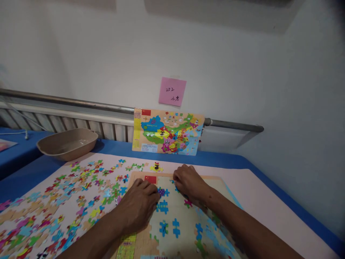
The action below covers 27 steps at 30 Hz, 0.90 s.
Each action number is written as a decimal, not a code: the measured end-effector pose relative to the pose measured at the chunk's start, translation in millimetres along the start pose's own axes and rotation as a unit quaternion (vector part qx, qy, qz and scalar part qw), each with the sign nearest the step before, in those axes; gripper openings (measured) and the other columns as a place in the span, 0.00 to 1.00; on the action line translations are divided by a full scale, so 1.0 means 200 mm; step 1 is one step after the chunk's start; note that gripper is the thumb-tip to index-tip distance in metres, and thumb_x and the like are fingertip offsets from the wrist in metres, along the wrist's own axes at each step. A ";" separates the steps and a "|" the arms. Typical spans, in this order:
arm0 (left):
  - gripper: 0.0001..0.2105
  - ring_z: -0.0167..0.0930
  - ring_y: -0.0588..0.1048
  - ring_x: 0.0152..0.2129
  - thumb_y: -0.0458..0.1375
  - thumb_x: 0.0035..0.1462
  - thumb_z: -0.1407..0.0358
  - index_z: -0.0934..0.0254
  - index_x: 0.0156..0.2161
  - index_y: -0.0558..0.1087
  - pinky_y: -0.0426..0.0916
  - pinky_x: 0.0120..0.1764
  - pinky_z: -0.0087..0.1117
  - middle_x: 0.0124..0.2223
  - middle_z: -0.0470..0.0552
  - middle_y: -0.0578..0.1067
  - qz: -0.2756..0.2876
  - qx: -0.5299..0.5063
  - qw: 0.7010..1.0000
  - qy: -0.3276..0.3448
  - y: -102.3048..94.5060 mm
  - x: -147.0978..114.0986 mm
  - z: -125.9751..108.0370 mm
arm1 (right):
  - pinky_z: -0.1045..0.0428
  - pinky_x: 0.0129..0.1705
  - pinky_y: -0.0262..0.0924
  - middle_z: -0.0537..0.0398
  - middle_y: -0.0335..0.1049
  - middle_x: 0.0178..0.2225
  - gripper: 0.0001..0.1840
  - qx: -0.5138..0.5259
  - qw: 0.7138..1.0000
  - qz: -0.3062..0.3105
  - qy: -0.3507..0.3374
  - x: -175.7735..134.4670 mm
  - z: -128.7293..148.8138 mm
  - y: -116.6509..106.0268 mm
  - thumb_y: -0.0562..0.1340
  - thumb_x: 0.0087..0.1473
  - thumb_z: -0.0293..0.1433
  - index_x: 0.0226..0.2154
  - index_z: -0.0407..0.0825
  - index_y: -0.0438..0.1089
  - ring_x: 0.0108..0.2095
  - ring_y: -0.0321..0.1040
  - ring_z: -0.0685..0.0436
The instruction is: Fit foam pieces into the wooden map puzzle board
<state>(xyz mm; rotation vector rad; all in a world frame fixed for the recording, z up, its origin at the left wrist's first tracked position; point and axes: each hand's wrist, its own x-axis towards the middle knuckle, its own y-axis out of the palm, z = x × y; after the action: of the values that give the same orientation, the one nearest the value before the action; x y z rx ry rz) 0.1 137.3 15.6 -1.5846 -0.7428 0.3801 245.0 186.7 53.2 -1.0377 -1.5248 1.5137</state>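
Observation:
My left hand point(142, 199) is closed over the left side of the jigsaw board point(185, 217), its fingertips pressed on a blue jigsaw piece with purple grapes point(161, 192). Farther back, my right hand point(190, 181) is curled above the board's upper part, fingertips down beside small blue bits; what it pinches is hidden. Below the left fingers lie joined blue pieces point(162, 207). More loose blue pieces point(176, 228) rest on the bare middle of the board, and a magenta piece point(188, 203) sits under my right wrist. Along the board's left edge, part of the border is joined.
Many loose jigsaw pieces point(88, 187) spread over the pink sheet to the left. A yellow piece with a black animal point(156, 167) lies behind the board. A map picture point(168, 133) leans on the rail point(107, 107), near a beige basin point(67, 144). A pink note point(172, 91) hangs above.

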 end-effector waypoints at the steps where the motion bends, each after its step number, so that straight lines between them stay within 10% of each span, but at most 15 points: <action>1: 0.07 0.40 0.69 0.43 0.51 0.69 0.67 0.58 0.45 0.71 0.56 0.47 0.46 0.47 0.50 0.76 -0.001 -0.002 1.000 0.001 0.00 0.00 0.00 | 0.45 0.42 0.49 0.47 0.78 0.39 0.06 -0.003 1.000 0.003 -0.002 0.01 0.01 -0.01 0.63 0.60 0.24 0.35 0.47 0.76 0.44 0.69 0.36; 27: 0.05 0.39 0.71 0.43 0.53 0.69 0.66 0.58 0.42 0.71 0.56 0.47 0.45 0.45 0.48 0.75 -0.012 -0.005 1.000 0.004 0.01 0.00 0.02 | 0.49 0.40 0.49 0.53 0.74 0.36 0.10 0.047 0.996 0.009 -0.080 0.04 -0.01 0.02 0.63 0.51 0.19 0.35 0.48 0.67 0.38 0.66 0.41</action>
<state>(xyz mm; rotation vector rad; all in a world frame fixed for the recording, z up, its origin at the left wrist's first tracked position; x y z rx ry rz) -1.5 140.8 12.5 -1.5838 -0.7573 0.3540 244.0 195.0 49.0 -0.8963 -1.5395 1.7002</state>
